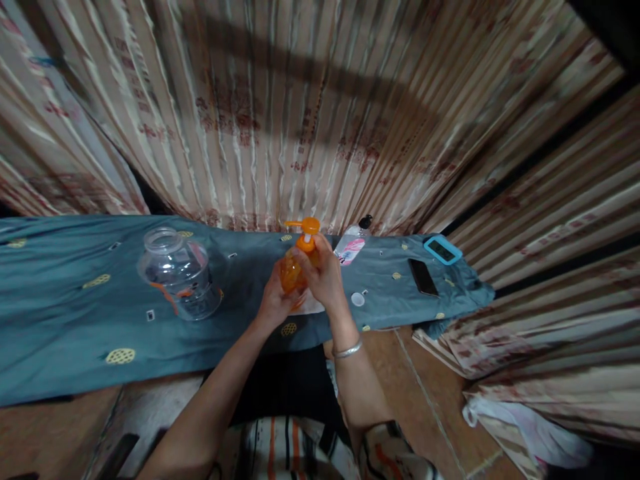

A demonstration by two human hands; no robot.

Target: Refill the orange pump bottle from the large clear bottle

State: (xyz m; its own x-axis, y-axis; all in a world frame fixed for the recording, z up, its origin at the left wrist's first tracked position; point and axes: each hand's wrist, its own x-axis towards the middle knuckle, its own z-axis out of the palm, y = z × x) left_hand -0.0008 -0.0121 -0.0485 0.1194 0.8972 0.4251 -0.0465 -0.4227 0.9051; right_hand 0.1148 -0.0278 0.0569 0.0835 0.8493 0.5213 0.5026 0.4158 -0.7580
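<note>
An orange pump bottle stands slightly tilted before me, its orange pump head on top with the spout pointing left. My left hand is closed around the bottle's lower left side. Higher up, my right hand grips the collar just beneath the pump head, fingers wrapped over the front. Part of the bottle's body is hidden behind my fingers. Something pale lies under the bottle; its kind is unclear. Just beyond my right hand is a clear bottle with a black top and pink label.
A large clear, open-mouthed plastic jar stands on the left of the teal cloth. Rightward lie a small round white disc, a dark phone and a blue-framed device. Pleated curtains hang behind the cloth-covered surface.
</note>
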